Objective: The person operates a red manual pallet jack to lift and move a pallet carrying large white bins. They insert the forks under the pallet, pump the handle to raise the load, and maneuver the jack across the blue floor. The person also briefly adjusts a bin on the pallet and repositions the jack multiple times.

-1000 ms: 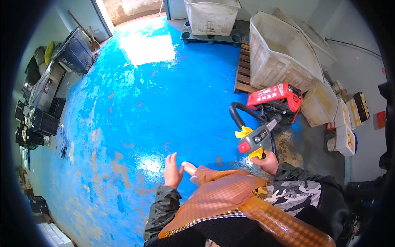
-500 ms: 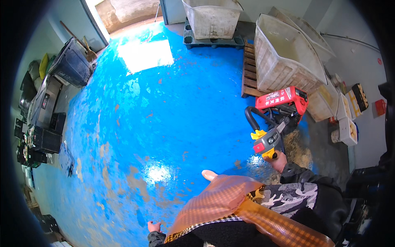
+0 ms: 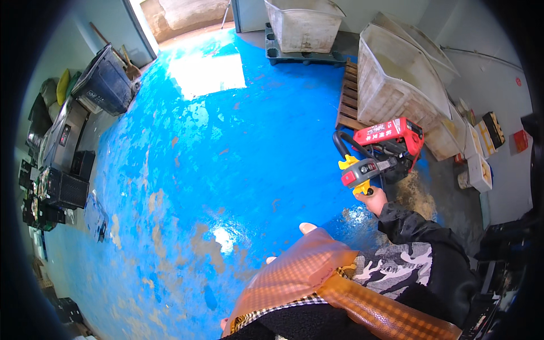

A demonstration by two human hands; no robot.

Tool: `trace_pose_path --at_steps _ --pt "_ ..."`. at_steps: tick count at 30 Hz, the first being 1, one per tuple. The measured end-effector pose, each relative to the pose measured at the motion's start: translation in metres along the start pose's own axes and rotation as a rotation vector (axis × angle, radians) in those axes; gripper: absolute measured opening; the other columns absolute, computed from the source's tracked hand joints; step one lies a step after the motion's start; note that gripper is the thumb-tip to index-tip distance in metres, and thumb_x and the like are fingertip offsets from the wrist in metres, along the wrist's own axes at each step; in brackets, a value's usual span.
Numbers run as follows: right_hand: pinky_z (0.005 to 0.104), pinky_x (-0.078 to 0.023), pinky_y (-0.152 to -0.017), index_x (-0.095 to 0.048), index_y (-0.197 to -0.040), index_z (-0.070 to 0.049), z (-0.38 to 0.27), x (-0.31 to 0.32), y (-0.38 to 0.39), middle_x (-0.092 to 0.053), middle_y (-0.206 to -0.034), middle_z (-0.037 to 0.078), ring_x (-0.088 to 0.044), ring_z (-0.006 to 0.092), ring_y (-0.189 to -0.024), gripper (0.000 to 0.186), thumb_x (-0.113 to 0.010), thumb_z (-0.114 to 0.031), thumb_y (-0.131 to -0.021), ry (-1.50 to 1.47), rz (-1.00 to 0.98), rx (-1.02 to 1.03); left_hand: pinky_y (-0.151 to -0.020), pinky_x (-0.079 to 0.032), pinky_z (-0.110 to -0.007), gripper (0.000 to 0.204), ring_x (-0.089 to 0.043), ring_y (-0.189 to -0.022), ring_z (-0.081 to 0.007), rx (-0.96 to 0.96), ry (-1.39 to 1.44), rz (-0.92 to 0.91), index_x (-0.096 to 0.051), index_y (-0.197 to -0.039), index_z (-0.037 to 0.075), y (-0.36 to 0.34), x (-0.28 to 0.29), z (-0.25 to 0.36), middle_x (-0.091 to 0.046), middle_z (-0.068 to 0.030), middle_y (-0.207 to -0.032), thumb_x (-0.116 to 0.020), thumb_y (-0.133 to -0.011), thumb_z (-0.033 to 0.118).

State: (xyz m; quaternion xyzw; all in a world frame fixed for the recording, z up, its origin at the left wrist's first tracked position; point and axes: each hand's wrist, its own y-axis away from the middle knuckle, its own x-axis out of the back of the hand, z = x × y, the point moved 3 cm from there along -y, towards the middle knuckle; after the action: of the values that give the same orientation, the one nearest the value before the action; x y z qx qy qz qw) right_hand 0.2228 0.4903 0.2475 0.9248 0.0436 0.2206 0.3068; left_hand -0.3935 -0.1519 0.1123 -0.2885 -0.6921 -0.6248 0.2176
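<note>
At the right is a red electric pallet truck (image 3: 391,132) whose black loop handle carries a grey control head (image 3: 359,171) with yellow levers. My right hand (image 3: 374,201) is closed around the near grip of that handle, just behind the lower yellow lever; its fingertips are partly hidden. Only a sliver of my left hand (image 3: 224,324) shows at the lower edge, beside my brown checked apron (image 3: 294,266). The apron's edge hides its fingers.
Large white tubs (image 3: 396,93) stand at the back right, beside a wooden pallet (image 3: 348,96); another tub (image 3: 303,28) rests on a dark plastic pallet. Along the left are a grey wheeled bin (image 3: 105,82) and black crates (image 3: 65,187). The blue floor (image 3: 243,147) shines and has worn patches.
The control head and my right hand have shifted slightly left and up in view, with my right arm reaching farther forward. My left hand has slipped mostly behind the apron. A second shoe tip shows.
</note>
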Motion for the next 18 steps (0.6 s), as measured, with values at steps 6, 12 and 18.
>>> trace_pose_path --at_steps 6,12,18 --pt "0.0275 -0.039 -0.047 -0.066 -0.101 -0.006 -0.030 -0.120 0.039 -0.054 -0.064 -0.002 -0.048 0.0085 -0.050 0.026 -0.080 -0.025 -0.090 -0.028 -0.062 -0.099 -0.063 -0.045 -0.044 0.057 -0.058 -0.074 -0.0268 0.118 0.244 -0.081 -0.055 -0.129 0.004 -0.031 0.064 -0.037 -0.063 -0.0156 -0.089 -0.082 -0.081 0.020" --pt "0.0283 -0.047 -0.061 -0.072 -0.114 -0.004 -0.042 -0.209 0.048 -0.070 -0.090 0.000 -0.059 0.0093 -0.069 0.037 -0.084 -0.026 -0.087 -0.057 -0.032 -0.034 -0.050 -0.040 -0.044 0.056 -0.053 -0.064 -0.0245 0.166 0.467 -0.095 -0.048 -0.137 0.006 -0.056 0.136 -0.020 -0.058 -0.0136 -0.081 -0.075 -0.089 0.012" --pt "0.0313 -0.037 -0.038 -0.069 -0.104 -0.006 -0.029 -0.272 0.030 -0.056 -0.061 0.001 -0.048 0.0127 -0.041 0.026 -0.077 -0.029 -0.093 -0.033 -0.040 -0.047 -0.054 -0.050 -0.045 0.059 -0.063 -0.065 -0.0266 0.053 0.378 -0.025 -0.059 -0.132 0.007 -0.118 0.225 0.058 -0.067 -0.0146 -0.087 -0.083 -0.082 0.024"
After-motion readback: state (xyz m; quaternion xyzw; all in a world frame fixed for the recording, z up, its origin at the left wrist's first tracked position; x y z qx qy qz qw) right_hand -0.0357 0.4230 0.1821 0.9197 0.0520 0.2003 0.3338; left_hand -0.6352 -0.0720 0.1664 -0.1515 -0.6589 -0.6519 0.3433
